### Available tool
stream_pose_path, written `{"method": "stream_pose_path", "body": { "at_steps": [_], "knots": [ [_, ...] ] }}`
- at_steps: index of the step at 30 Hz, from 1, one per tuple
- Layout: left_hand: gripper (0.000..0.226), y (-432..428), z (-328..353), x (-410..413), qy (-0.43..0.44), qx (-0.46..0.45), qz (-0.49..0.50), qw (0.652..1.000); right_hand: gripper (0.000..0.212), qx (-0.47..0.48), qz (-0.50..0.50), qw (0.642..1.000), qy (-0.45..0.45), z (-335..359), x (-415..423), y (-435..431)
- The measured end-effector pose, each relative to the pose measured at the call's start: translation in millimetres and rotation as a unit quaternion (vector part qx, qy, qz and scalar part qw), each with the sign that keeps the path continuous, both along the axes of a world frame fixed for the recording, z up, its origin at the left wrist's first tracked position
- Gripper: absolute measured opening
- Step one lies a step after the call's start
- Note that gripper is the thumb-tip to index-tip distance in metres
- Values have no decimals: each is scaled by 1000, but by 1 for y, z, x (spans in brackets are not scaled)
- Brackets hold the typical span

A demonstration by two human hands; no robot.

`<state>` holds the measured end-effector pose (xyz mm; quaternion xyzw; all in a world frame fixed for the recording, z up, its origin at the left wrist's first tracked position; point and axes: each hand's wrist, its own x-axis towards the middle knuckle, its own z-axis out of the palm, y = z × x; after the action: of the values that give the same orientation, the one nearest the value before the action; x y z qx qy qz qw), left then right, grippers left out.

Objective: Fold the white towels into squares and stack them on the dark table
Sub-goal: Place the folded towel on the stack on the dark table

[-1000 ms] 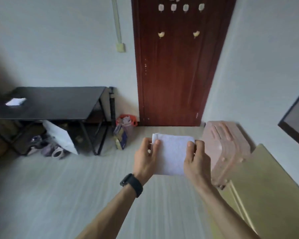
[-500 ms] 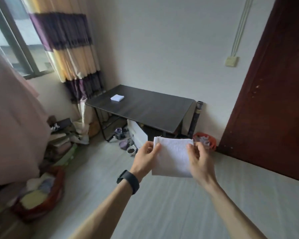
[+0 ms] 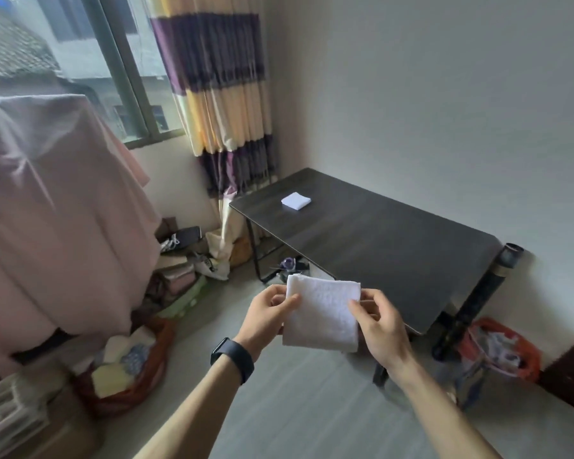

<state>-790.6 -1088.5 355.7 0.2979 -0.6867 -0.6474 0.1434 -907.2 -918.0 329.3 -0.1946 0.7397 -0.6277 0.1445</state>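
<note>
I hold a folded white towel (image 3: 323, 314) in the air in front of me, a roughly square piece. My left hand (image 3: 267, 318), with a black watch on the wrist, pinches its left edge. My right hand (image 3: 380, 326) pinches its right edge. The dark table (image 3: 388, 243) stands ahead against the white wall, its near edge just behind the towel. Another folded white towel (image 3: 296, 200) lies on the table's far left part, near the curtain.
A pink sheet (image 3: 47, 210) drapes over something tall at the left. A red basket of cloths (image 3: 130, 362) sits on the floor below it. Clutter lies under the window and table. An orange bag (image 3: 497, 349) and a dark tube (image 3: 478, 296) stand right of the table.
The view has swung left, from the red door to the window corner, and the table is closer. Both hands keep the same hold on the folded towel.
</note>
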Motion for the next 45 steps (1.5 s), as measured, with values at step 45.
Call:
{"method": "stream_pose_path", "body": {
  "at_steps": [45],
  "knots": [
    [27, -552, -291, -794, -322, -70, -166, 930, 32, 188, -238, 910, -283, -284, -686, -545]
  ]
}}
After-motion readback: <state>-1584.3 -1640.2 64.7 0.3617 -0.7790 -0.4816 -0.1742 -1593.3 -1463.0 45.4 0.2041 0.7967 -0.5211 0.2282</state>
